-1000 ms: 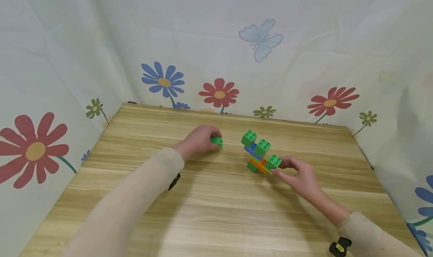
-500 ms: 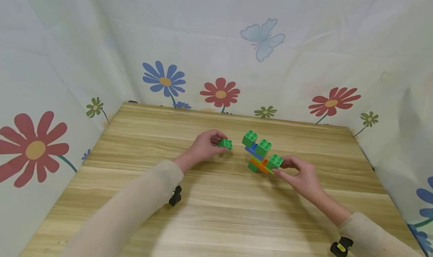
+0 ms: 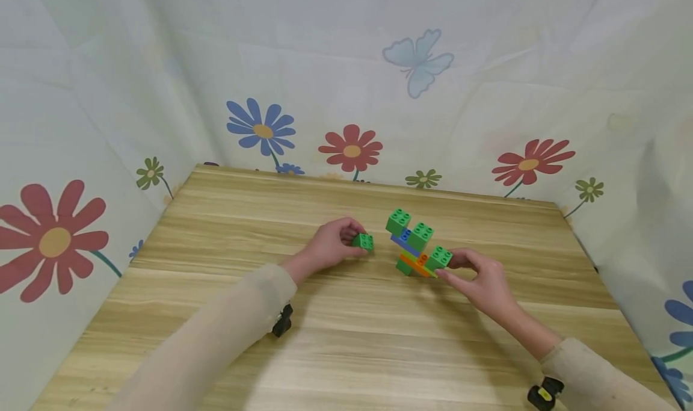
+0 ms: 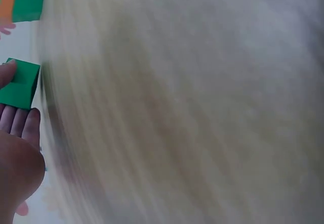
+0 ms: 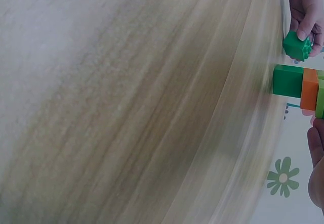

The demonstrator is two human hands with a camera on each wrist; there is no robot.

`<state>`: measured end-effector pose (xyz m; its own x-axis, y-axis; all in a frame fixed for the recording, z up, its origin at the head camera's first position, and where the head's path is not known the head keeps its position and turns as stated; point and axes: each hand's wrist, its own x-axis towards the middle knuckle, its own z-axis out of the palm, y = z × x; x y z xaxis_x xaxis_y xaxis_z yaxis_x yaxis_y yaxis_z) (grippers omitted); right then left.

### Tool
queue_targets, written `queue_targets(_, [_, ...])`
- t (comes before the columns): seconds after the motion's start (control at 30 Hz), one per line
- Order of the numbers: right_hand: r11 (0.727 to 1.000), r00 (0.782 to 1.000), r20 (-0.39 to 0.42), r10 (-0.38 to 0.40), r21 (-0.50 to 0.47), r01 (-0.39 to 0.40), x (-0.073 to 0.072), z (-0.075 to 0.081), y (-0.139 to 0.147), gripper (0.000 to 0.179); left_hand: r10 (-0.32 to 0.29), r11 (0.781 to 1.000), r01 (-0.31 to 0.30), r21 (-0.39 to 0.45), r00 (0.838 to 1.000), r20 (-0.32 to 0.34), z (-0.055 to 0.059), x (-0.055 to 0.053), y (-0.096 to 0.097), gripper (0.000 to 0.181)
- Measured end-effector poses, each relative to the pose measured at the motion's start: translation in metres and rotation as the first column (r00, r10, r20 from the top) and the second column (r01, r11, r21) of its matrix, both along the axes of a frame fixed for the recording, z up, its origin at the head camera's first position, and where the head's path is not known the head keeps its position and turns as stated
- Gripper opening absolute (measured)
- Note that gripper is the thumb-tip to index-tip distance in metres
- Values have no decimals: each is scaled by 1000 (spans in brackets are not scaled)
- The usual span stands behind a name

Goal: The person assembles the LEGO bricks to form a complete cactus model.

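Note:
In the head view my left hand (image 3: 331, 242) pinches a green toy building block (image 3: 363, 241) with studs on top, thumb in front and fingers behind. The left wrist view shows the same green block (image 4: 21, 84) between thumb and fingers. My right hand (image 3: 485, 280) pinches the right end of a stepped block assembly (image 3: 420, 236), near a green block (image 3: 439, 257). That assembly joins several green blocks with blue, orange and lime pieces. Its lowest green block (image 3: 403, 265) is at the bottom left; whether it touches the table cannot be told. A gap separates the left hand's block from the assembly.
Both hands are over a wood-grain table (image 3: 325, 351). A white curtain (image 3: 303, 50) printed with flowers and a butterfly stands behind the table and at its sides. A black device (image 3: 545, 394) sits at the right wrist, another (image 3: 282, 321) at the left.
My left hand has moved to the right and a little nearer, carrying the green block closer to the assembly. The block's studs have turned upward. My right hand and the assembly stay in place.

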<state>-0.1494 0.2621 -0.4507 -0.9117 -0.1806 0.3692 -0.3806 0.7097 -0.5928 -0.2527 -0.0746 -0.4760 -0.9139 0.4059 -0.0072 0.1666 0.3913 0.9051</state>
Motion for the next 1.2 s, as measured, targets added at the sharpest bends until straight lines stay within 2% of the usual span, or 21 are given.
queue_targets(0.43, [1000, 1000, 9, 2, -15, -2, 0, -1, 1, 34, -41, 997, 39, -68, 999, -28, -4, -2, -6, 35])
queue_targets(0.7, [1000, 1000, 0, 5, -15, -5, 0, -1, 0, 35, -80, 991, 74, -109, 996, -51, -1, -5, -8, 35])
queue_targets(1.0, [1000, 1000, 3, 4, -12, -4, 0, -1, 0, 35, -122, 985, 113, -127, 990, -66, 1, -4, -9, 53])
queue_targets(1.2, [1000, 1000, -15, 8, -3, -8, 0, 0, -1, 36, -113, 984, 101, -147, 991, -76, 1, -6, -7, 42])
